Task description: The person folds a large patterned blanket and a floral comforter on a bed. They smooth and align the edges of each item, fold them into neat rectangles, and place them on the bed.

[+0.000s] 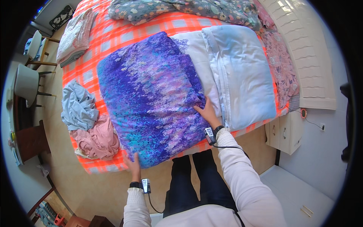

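A folded purple and blue patterned quilt (153,102) lies on a bed with an orange and white checked sheet (122,37). My right hand (208,112) rests at the quilt's right edge, its thumb on top and its other fingers partly hidden by the fabric; whether they grip cannot be told. At the quilt's lower left corner is my left hand (133,164), fingers apart, touching or very near the edge. Beside the quilt on the right lies a folded pale blue and white quilt (241,76), partly overlapped by the purple one.
Crumpled light blue cloth (79,105) and pink cloth (99,139) lie on the bed's left side, below folded pale linens (76,37). A grey floral quilt (184,11) spans the far side. A white nightstand (283,133) stands right of the bed, chairs (27,83) to the left.
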`<control>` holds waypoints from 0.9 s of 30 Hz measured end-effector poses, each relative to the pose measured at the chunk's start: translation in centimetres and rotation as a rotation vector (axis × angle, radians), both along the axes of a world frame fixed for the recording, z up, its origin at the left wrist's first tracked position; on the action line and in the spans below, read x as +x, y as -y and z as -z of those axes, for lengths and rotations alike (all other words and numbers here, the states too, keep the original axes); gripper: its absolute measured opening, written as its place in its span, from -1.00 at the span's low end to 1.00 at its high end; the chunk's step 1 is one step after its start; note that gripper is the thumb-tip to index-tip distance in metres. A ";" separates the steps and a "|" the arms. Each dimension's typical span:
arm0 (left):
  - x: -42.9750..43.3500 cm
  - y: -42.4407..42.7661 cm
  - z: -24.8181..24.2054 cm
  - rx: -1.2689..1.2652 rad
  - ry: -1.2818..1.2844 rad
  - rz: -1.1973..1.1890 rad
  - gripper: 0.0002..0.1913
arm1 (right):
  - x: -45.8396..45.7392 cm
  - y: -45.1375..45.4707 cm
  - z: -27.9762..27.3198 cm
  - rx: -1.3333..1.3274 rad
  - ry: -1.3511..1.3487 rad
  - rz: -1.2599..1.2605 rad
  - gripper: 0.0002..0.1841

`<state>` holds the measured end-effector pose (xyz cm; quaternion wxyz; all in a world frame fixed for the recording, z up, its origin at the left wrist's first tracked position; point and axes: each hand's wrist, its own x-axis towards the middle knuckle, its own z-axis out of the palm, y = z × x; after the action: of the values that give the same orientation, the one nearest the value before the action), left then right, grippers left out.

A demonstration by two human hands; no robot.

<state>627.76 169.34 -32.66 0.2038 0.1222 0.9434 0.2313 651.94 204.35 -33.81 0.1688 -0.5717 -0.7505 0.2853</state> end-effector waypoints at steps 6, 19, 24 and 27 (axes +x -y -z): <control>-1.9 2.3 1.8 0.699 1.418 -0.930 -0.24 | -3.1 1.0 -8.9 -0.235 -0.243 -0.199 -0.57; -0.5 3.9 3.3 0.842 1.334 -0.677 -0.26 | 4.0 -3.5 -4.4 0.392 -0.106 0.039 -0.71; 2.4 3.4 2.3 0.860 1.150 -0.705 -0.25 | 6.7 -18.8 -5.3 0.578 0.092 0.069 -0.67; 3.5 2.9 2.5 0.906 1.111 -0.812 -0.25 | 7.9 -23.9 -4.3 0.416 0.006 -0.150 -0.62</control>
<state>631.26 166.46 -35.17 0.4723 -0.2903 0.4911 0.6719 659.79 228.29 -29.56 0.2590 -0.4681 -0.8341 0.1344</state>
